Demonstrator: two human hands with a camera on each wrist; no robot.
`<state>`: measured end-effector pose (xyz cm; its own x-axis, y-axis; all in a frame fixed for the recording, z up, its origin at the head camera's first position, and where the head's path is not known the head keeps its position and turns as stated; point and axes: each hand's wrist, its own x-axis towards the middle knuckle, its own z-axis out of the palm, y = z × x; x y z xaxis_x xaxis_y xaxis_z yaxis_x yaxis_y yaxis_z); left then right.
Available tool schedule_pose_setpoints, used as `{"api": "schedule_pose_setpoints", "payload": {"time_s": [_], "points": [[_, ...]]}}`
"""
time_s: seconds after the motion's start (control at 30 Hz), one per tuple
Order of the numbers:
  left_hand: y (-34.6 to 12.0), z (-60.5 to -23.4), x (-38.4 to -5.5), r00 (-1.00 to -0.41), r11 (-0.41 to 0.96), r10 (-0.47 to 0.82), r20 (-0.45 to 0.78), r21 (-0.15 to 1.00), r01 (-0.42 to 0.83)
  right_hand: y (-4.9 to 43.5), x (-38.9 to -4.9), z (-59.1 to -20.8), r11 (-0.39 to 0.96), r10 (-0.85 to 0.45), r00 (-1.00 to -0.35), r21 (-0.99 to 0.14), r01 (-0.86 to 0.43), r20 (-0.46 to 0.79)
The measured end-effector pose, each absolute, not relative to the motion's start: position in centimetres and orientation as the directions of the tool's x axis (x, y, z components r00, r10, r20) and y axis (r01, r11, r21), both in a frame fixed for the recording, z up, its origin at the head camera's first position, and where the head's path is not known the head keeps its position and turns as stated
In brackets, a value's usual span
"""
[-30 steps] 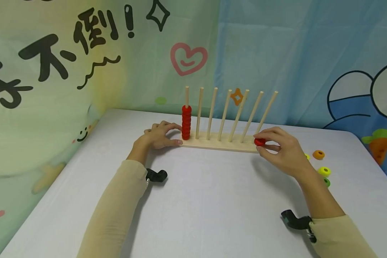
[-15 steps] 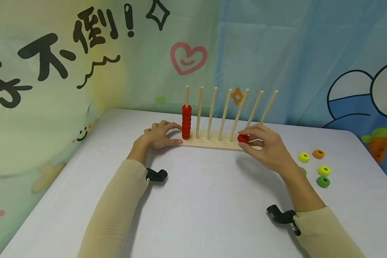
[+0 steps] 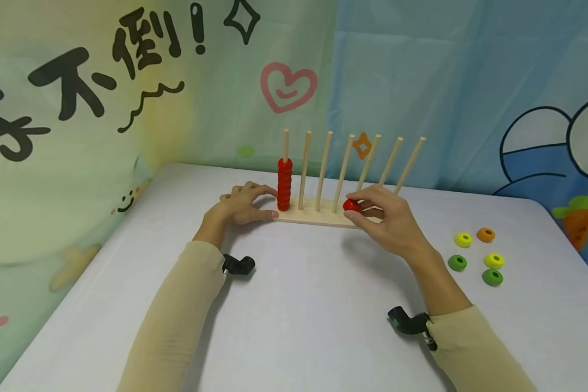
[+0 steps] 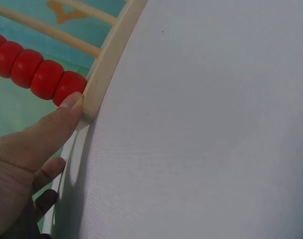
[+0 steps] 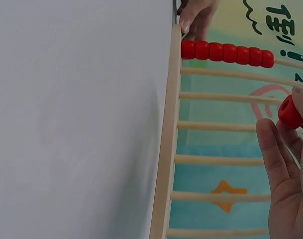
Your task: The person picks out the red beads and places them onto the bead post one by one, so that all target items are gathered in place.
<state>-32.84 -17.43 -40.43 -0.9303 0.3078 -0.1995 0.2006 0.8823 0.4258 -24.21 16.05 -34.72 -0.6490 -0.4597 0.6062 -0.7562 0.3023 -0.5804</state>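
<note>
A wooden peg stand (image 3: 318, 217) with several upright pegs rests at the back of the table. Its leftmost peg carries a stack of red beads (image 3: 284, 185). With thumb at the front edge and index finger behind, my left hand (image 3: 247, 206) holds the base's left end; the left wrist view shows the thumb (image 4: 59, 124) against the end beside the lowest bead. My right hand (image 3: 387, 218) pinches a loose red bead (image 3: 351, 205) between thumb and fingers, in front of the middle pegs. In the right wrist view this bead's hole (image 5: 287, 105) faces the stand's side.
To the right on the white table (image 3: 294, 305) lie loose beads: an orange one (image 3: 486, 234), yellow ones (image 3: 463, 240) and green ones (image 3: 457, 263). A printed cloth backdrop (image 3: 397, 81) hangs behind the table. Black wrist cameras (image 3: 409, 321) stick out from both sleeves.
My right hand has moved left along the front of the stand with the red bead, uncovering the loose beads on the right. The left hand has stayed at the base's end.
</note>
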Motion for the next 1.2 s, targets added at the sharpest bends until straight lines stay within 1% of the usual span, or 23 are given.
{"api": "schedule_pose_setpoints", "payload": {"time_s": [0.17,0.57,0.7,0.83,1.03,1.2], "points": [[-17.3,-40.4,-32.9,-0.929,0.881,0.312,-0.197,0.426,0.206,15.4,-24.4,-34.3,0.269,-0.42,-0.637,-0.581,-0.768,0.647],[-17.4,-40.4,-32.9,-0.931,0.878,0.311,-0.192,0.432,0.204,13.2,-25.2,-33.6,0.175,-0.406,-0.642,-0.634,-0.754,0.651],[-17.3,-40.4,-32.9,-0.928,0.878,0.314,-0.199,0.432,0.204,12.4,-25.4,-33.5,0.156,-0.408,-0.617,-0.615,-0.773,0.673],[-17.2,-40.4,-32.8,-0.93,0.886,0.301,-0.211,0.424,0.19,11.6,-25.6,-32.8,0.165,-0.417,-0.602,-0.594,-0.787,0.681],[-17.4,-40.3,-32.6,-0.932,0.88,0.303,-0.2,0.433,0.193,11.1,-26.1,-31.5,0.218,-0.434,-0.631,-0.605,-0.766,0.643],[-17.4,-40.3,-32.7,-0.931,0.877,0.312,-0.191,0.435,0.204,10.7,-26.2,-31.2,0.192,-0.45,-0.634,-0.625,-0.757,0.629]]}}
